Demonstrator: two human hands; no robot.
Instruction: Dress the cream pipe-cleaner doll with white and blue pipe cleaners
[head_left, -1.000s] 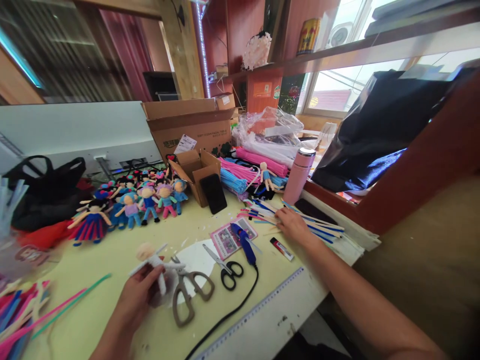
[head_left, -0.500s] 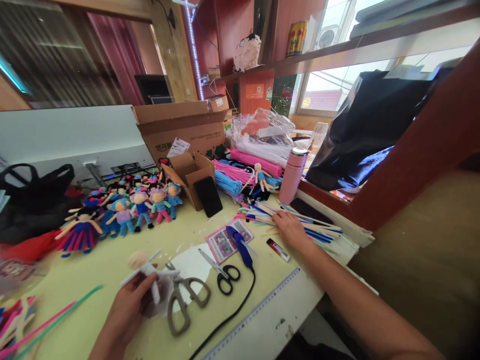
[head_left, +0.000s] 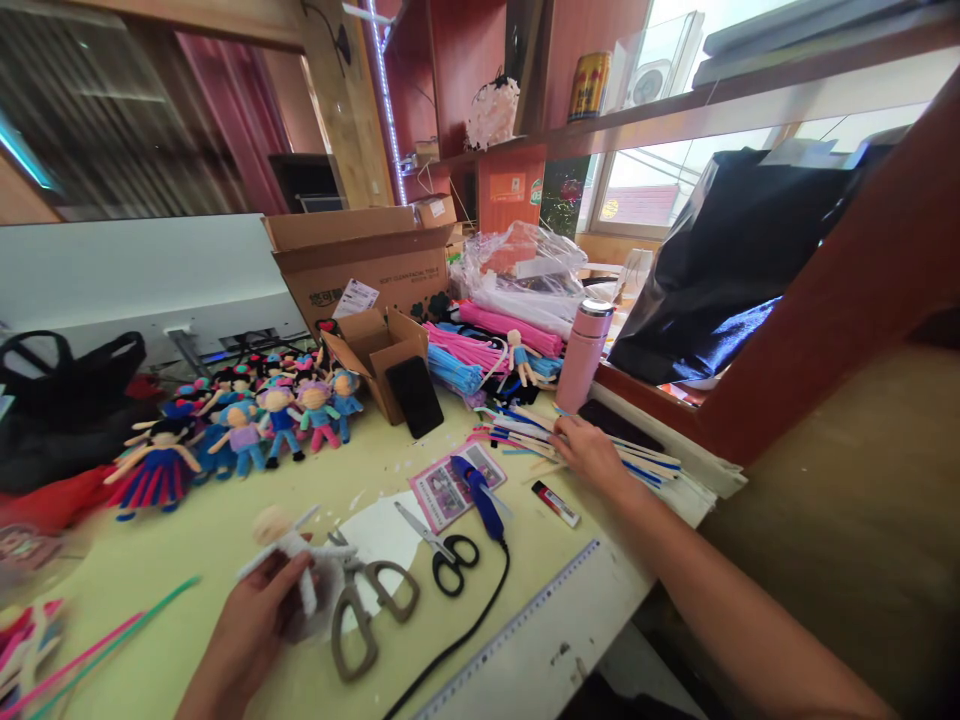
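My left hand grips a small white pipe-cleaner doll with a round beige head, its arms spread out. Close by on the table lie grey-handled scissors. My right hand is on a loose bundle of pipe cleaners in white, blue and beige, its fingers bent over the strands; whether they pinch one is hard to see. Between the hands are black-handled scissors, a blue glue gun with a black cord on a pink printed card, and a lighter.
Several finished dolls stand at the back left. Behind are a cardboard box, a propped phone and a pink flask. A ruler runs along the front edge. More pipe cleaners lie at the left.
My right hand has shifted slightly right and down over the bundle. My left hand keeps hold of the doll. The camera view has moved a little.
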